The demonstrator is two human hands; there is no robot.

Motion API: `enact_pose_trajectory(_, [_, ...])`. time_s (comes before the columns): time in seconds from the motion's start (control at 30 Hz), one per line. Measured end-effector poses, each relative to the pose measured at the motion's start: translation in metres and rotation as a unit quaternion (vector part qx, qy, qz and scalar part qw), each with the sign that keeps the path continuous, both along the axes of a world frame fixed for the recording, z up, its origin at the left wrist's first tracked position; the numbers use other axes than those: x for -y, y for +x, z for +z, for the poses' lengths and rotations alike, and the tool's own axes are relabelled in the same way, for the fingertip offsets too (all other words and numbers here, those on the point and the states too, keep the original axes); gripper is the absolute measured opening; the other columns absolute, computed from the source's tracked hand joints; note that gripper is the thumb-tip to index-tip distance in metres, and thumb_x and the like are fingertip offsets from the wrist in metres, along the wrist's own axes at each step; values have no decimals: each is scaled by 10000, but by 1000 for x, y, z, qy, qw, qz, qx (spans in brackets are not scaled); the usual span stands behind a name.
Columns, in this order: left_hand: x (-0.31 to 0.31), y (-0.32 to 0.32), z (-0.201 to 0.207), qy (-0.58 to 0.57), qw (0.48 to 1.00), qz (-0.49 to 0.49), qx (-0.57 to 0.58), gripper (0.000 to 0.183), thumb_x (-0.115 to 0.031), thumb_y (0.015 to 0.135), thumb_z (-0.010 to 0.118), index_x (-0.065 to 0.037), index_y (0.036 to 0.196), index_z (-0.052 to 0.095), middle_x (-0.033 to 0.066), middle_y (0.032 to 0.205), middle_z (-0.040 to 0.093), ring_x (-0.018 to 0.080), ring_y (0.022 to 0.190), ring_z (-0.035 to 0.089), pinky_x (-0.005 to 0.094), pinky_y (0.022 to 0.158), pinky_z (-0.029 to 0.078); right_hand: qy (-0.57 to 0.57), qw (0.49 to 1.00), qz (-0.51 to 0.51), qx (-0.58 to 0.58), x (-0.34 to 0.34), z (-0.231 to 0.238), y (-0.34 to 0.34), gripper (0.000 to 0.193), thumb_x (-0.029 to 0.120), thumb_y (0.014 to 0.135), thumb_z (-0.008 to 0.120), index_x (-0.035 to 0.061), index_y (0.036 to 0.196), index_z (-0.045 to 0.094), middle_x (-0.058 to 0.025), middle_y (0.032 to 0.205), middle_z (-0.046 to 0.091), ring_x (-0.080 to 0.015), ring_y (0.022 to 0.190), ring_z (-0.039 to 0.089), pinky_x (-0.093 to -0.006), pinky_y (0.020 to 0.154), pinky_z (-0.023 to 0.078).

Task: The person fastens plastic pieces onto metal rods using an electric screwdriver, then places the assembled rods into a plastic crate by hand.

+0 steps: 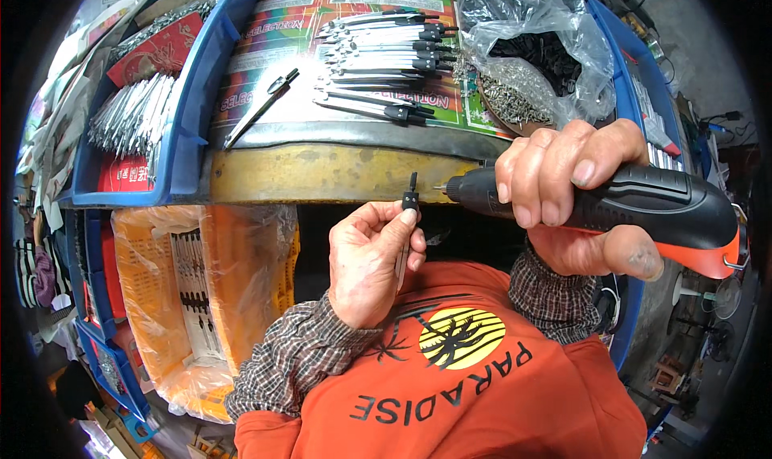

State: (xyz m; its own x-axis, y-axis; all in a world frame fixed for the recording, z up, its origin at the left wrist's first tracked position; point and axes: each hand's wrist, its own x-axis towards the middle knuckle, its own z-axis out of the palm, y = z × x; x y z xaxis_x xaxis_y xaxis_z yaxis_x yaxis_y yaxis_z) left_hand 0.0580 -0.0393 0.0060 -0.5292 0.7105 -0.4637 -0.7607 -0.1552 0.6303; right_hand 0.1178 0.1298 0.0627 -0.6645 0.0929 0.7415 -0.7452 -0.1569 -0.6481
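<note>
- The lower part of the slim piece is partly hidden behind the fingers of the left hand; only its black head and a thin section of pale leg below can be seen.
- The grip of the electric screwdriver is covered by the right hand, so its switch cannot be made out.
- Inside the clear plastic bag, the black parts are too dark to tell one by one.
- The screwdriver has a smooth, rounded body, black with orange, and a thin metal bit.
- Below the bag there are small, shiny metal bits; to their left lies a pile of slim pieces, silvery with black heads.
- The bench edge is yellowish and worn.
- The left thumb and fingers pinch the slim piece, holding it nearly upright in front of the bench edge, with its head up.
- The right fingers are wrapped over the screwdriver, the thumb below it; the bit points left, just beside the black head. Whether they touch, I cannot tell surely.
</note>
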Motion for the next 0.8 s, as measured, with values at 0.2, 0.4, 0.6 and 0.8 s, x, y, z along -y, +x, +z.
enact_pose_trajectory(0.2, [1, 1, -6, -8, 1000, -6, -21, 81, -43, 848, 537, 31, 872, 514, 68, 686, 546, 100, 528, 489, 198, 442, 400, 19, 998, 56, 2, -3, -4, -7, 596, 573, 690, 622, 59, 922, 431, -20, 660, 488, -137, 545, 500, -292, 555, 428])
enact_pose_trajectory(0.4, [0, 1, -6, -13, 1000, -12, -24, 94, -56, 841, 556, 23, 877, 518, 59, 700, 542, 91, 556, 494, 186, 434, 381, 18, 998, 60, 16, -1, -7, -10, 597, 575, 691, 615, 59, 926, 429, -16, 656, 493, -135, 538, 506, -293, 554, 434])
enact_pose_trajectory(0.6, [-2, 3, -6, -18, 1000, 3, -25, 99, -61, 859, 530, 33, 880, 506, 66, 634, 541, 70, 465, 439, 171, 399, 343, 11, 999, 39, 21, 4, -10, -10, 599, 582, 691, 604, 61, 927, 426, -12, 648, 492, -129, 535, 511, -287, 553, 438])
enact_pose_trajectory(0.8, [0, 2, -6, -24, 999, -12, -26, 98, -61, 856, 535, 30, 882, 511, 69, 646, 540, 75, 489, 442, 176, 406, 340, 23, 998, 58, 23, 3, -9, -14, 593, 575, 686, 620, 64, 919, 429, -12, 642, 491, -128, 532, 509, -285, 555, 440])
